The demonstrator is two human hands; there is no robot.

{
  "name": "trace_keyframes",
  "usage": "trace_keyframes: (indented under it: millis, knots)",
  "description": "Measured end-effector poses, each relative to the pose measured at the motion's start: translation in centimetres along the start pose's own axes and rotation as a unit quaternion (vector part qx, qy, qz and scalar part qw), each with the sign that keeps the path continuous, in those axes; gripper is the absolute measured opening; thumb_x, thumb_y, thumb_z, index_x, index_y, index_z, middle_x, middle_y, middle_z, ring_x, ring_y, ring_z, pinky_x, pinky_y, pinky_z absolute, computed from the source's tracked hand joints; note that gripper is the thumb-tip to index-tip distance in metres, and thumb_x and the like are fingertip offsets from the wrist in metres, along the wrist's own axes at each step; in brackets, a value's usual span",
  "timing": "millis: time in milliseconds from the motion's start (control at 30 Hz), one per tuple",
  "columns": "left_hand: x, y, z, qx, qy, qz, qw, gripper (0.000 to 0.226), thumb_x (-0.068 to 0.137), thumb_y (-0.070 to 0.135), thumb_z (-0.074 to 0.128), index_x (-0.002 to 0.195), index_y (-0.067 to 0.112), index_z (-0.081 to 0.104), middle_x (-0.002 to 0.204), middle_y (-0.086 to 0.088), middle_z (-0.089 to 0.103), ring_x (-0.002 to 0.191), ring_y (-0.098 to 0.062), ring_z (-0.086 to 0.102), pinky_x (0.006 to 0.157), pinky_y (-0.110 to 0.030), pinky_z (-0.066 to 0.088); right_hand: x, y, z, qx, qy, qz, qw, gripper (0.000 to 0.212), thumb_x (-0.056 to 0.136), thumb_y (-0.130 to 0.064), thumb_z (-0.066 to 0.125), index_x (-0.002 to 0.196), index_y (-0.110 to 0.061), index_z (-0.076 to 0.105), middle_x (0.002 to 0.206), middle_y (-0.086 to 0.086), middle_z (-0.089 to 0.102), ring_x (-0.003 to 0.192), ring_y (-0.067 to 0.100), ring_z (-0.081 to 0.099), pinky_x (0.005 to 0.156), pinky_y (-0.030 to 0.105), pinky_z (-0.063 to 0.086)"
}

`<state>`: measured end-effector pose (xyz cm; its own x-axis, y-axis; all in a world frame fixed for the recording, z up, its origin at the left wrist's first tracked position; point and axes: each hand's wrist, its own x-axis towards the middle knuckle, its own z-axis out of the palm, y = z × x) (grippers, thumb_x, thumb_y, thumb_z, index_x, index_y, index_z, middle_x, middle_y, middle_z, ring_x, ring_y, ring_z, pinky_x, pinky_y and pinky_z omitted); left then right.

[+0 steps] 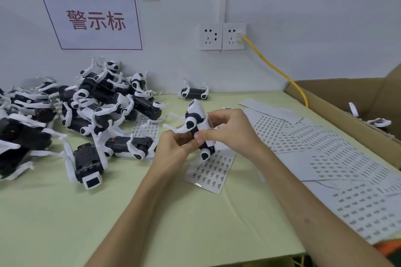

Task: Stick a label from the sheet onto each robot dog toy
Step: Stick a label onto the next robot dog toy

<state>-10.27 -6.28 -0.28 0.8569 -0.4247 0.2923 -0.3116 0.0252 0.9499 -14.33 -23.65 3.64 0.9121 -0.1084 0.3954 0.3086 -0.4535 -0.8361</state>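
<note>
A black-and-white robot dog toy [196, 121] is held tilted above the table between both hands. My left hand [173, 147] grips it from below left, fingers curled under its body. My right hand [227, 128] holds it from the right, thumb pressed against the black underside. Whether a label sits under the thumb is hidden. A label sheet [211, 171] lies flat on the table directly beneath the toy. More label sheets [325, 151] spread out to the right.
A heap of robot dog toys [91, 104] fills the left of the green table [65, 212]; one toy [194, 93] lies alone by the wall. A cardboard box [347, 102] with a few toys stands at right. A yellow cable [280, 71] runs from the wall sockets.
</note>
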Motion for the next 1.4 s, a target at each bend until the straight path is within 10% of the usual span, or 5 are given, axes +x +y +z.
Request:
trace_keyframes:
  millis: [233, 400, 1067, 1267, 1400]
  knots:
    - [0.3, -0.1, -0.2, -0.066, 0.005, -0.027, 0.997, 0.012, 0.097, 0.003, 0.068, 0.104, 0.006, 0.076, 0.099, -0.008, 0.081, 0.094, -0.023, 0.078, 0.081, -0.027, 0.060, 0.1, 0.3, -1.4, 0.096, -0.047, 0.036, 0.994, 0.022, 0.080, -0.017, 0.085, 0.100, -0.011, 0.080, 0.092, 0.001, 0.079, 0.089, 0.016, 0.074, 0.082, 0.026, 0.058]
    - [0.9, 0.0, -0.8, -0.191, 0.119, -0.045, 0.973, 0.009, 0.099, 0.007, 0.065, 0.104, 0.008, 0.073, 0.099, -0.002, 0.079, 0.096, -0.019, 0.076, 0.080, -0.026, 0.061, 1.1, 1.4, -4.1, 0.237, 0.171, 0.108, 0.950, 0.033, 0.089, -0.023, 0.077, 0.121, -0.014, 0.070, 0.100, 0.001, 0.078, 0.104, 0.025, 0.073, 0.087, 0.036, 0.062]
    - [0.3, 1.9, 0.0, -0.269, 0.194, -0.066, 0.941, 0.019, 0.098, 0.015, 0.070, 0.080, 0.018, 0.066, 0.089, 0.000, 0.066, 0.081, -0.012, 0.068, 0.074, -0.023, 0.058, 10.2, 6.1, -5.9, -0.419, -0.191, 0.095, 0.882, 0.066, 0.072, -0.021, 0.090, 0.130, -0.027, 0.058, 0.124, -0.004, 0.058, 0.110, 0.021, 0.057, 0.095, 0.043, 0.051]
    - [0.5, 1.9, 0.2, -0.247, 0.187, -0.068, 0.949, 0.016, 0.098, 0.013, 0.069, 0.083, 0.016, 0.066, 0.086, 0.001, 0.070, 0.084, -0.015, 0.070, 0.075, -0.023, 0.060, 13.6, 7.0, -5.4, -0.575, -0.039, 0.060, 0.815, 0.070, 0.096, -0.028, 0.068, 0.155, -0.017, 0.033, 0.153, 0.010, 0.042, 0.136, 0.031, 0.046, 0.106, 0.044, 0.039]
    - [0.6, 1.8, 0.2, -0.251, 0.201, -0.066, 0.945, 0.012, 0.098, 0.014, 0.070, 0.086, 0.014, 0.067, 0.094, -0.005, 0.071, 0.085, -0.015, 0.072, 0.076, -0.025, 0.061, 12.9, 5.1, -2.6, -0.351, 0.029, 0.029, 0.936, 0.031, 0.092, -0.023, 0.070, 0.123, -0.018, 0.064, 0.121, 0.004, 0.065, 0.106, 0.025, 0.062, 0.086, 0.033, 0.051]
